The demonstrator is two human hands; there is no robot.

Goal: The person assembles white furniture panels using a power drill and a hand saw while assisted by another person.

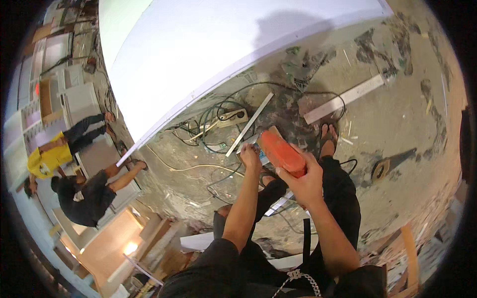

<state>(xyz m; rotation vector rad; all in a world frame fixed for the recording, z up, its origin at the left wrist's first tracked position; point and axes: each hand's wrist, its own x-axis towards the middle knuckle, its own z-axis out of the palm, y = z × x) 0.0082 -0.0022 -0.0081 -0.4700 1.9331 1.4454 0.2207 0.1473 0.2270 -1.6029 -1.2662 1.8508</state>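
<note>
My right hand (309, 181) is wrapped round the near end of a red-orange bottle-like container (282, 153) with rounded sides. The far end of the container is paler, and it slants away to the upper left. Beside it, my left hand (250, 156) is closed, its fingertips pressed together near the container. What those fingers pinch, if anything, is too small to make out. Partly hidden between the two hands is a small pale packet (262, 155) with blue on it. Both hands are held in front of my knees, above the dirty concrete floor.
A large white panel (198, 44) stands ahead. A power strip (233, 118) lies among tangled cables, near a thin white strip (250, 124) and a long pale board (345, 99). A handsaw (392, 164) rests at the right. At the left, a person in black (89, 198) crouches by cabinets near another in yellow (49, 156).
</note>
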